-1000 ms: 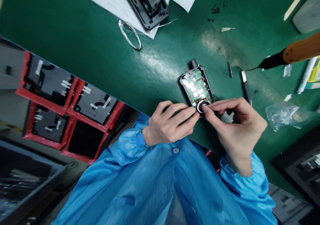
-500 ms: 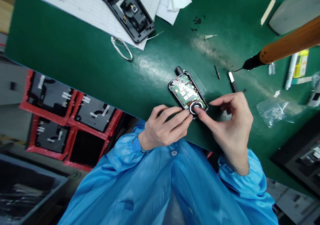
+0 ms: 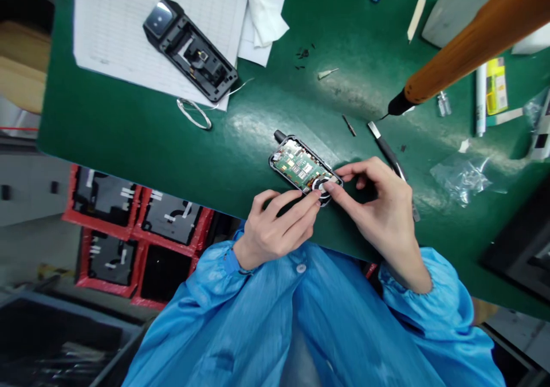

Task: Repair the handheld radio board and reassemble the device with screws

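An opened handheld device point(image 3: 298, 166) with a green circuit board and a short black antenna stub lies on the green mat point(image 3: 141, 129). A round black-and-white speaker point(image 3: 321, 184) sits at its near end. My left hand point(image 3: 277, 226) has its fingers curled, with the fingertips against the device's near edge beside the speaker. My right hand point(image 3: 382, 206) presses a fingertip onto the speaker, while its thumb and other fingers rest bent along the device's right side.
A black rear housing point(image 3: 189, 49) lies on white paper point(image 3: 116, 26) at the back left, a wire loop point(image 3: 193, 113) beside it. An orange-handled screwdriver point(image 3: 464, 43) hangs at right. Tweezers point(image 3: 387, 149), a plastic bag point(image 3: 462, 175) and small screws are nearby. Red trays point(image 3: 137, 232) sit below the table.
The view has shifted, so the device and both hands sit further left and lower in the picture. My right index fingertip stays on the speaker; my left fingers stay at the device's end.
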A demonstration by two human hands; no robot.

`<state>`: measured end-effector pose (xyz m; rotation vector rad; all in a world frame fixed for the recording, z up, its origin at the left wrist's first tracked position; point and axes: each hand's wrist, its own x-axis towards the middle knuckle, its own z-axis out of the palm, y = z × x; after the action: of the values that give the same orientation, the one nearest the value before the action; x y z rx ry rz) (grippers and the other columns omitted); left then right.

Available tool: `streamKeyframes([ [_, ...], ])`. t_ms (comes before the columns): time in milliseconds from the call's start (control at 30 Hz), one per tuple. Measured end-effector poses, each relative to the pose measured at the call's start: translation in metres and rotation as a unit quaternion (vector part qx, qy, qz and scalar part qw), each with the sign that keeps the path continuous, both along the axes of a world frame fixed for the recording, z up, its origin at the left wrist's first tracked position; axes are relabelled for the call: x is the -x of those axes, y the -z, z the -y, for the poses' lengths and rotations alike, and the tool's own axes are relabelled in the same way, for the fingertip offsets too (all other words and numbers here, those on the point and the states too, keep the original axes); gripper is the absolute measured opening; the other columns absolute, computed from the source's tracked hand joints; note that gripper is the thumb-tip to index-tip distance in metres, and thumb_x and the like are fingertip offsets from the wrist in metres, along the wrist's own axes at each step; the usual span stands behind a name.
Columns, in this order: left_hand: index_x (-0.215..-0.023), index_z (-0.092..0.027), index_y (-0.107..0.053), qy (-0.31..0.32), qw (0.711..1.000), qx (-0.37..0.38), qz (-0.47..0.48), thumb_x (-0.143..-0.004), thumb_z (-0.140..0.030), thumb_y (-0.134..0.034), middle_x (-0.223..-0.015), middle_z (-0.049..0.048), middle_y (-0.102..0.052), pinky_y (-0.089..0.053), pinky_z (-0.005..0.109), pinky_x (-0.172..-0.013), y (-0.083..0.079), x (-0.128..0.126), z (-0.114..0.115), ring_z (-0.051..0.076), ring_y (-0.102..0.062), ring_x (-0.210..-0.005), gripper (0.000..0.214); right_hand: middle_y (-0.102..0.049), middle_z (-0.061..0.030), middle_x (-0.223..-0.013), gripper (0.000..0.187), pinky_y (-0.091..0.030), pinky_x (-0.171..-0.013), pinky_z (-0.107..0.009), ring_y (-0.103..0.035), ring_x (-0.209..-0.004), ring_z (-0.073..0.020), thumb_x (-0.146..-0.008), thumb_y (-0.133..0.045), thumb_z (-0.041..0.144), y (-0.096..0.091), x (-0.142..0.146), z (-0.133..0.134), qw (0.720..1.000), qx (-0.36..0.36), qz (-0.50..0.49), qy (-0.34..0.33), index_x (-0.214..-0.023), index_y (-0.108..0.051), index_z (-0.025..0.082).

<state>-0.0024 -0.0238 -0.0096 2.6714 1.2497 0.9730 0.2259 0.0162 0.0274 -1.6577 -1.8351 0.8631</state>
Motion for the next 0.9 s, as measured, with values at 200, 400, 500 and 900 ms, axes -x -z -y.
streamKeyframes([
  [200, -0.125, -0.02, -0.088, 0.011, 0.999, -0.003, -0.039, -0.111, -0.016, -0.07, -0.133, 0.001, -0.092, -0.051, 0.043, -0.097, -0.007, 0.0, -0.003, 0.024, -0.079, -0.11, 0.023, -0.079, -0.0027, -0.1, 0.015, -0.055, -0.08, -0.036, -0.068, -0.084, -0.0181, -0.105, -0.083, 0.035, -0.002, -0.007, 0.0, 0.999, -0.003, -0.007, -0.035, -0.116, -0.083, 0.025],
  [400, -0.122, -0.021, -0.088, 0.024, 0.998, -0.019, -0.059, -0.11, -0.012, -0.07, -0.13, 0.0006, -0.093, -0.053, 0.041, -0.101, -0.009, 0.002, -0.004, 0.022, -0.081, -0.109, 0.024, -0.081, -0.0033, -0.101, 0.011, -0.055, -0.079, -0.037, -0.072, -0.089, -0.0186, -0.111, -0.073, 0.027, -0.002, -0.01, 0.002, 0.999, -0.014, -0.01, -0.048, -0.115, -0.083, 0.024],
  [500, -0.121, -0.021, -0.088, 0.027, 0.998, -0.016, -0.046, -0.108, -0.014, -0.073, -0.126, 0.0015, -0.094, -0.053, 0.041, -0.101, -0.007, 0.003, -0.003, 0.023, -0.082, -0.11, 0.021, -0.08, -0.0029, -0.1, 0.012, -0.054, -0.08, -0.036, -0.073, -0.09, -0.0178, -0.113, -0.071, 0.027, -0.001, -0.011, 0.004, 0.998, -0.025, -0.008, -0.054, -0.116, -0.082, 0.022],
  [900, -0.142, -0.024, -0.084, 0.017, 0.991, 0.008, -0.135, -0.107, -0.022, -0.071, -0.143, 0.0017, -0.089, -0.042, 0.045, -0.105, -0.013, -0.003, -0.003, 0.027, -0.069, -0.113, 0.037, -0.082, -0.0054, -0.105, 0.014, -0.052, -0.085, -0.043, -0.076, -0.095, -0.0233, -0.115, -0.069, 0.033, 0.002, -0.015, 0.003, 0.998, 0.006, -0.027, -0.063, -0.116, -0.08, 0.026],
])
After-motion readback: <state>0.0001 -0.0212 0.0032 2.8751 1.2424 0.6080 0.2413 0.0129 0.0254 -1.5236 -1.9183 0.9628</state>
